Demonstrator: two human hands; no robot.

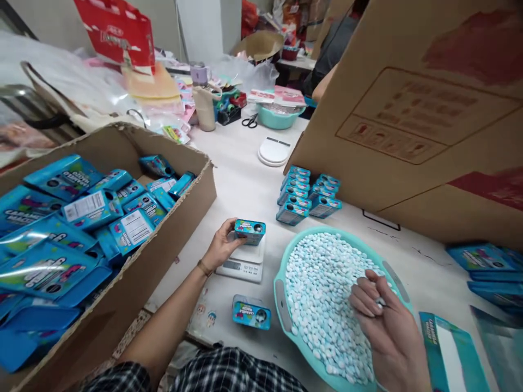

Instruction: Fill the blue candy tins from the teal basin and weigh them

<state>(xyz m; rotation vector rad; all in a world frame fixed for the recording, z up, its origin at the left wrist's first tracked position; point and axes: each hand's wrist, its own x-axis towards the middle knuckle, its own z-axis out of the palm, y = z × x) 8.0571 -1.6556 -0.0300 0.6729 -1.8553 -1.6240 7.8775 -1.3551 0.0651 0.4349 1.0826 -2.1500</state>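
Head: basin (304,355), white table (239,158), wall (53,22)

A person's left hand (223,243) grips a small blue box (250,232) at a white digital scale (240,270), while the right hand (382,321), fingers curled around a pale candy (381,302), hovers over a turquoise basin (300,353) filled with candies (321,294). At left, blue packs (61,177) crowd a cardboard carton (171,245); more boxes (293,197) stand in rows beyond the basin.
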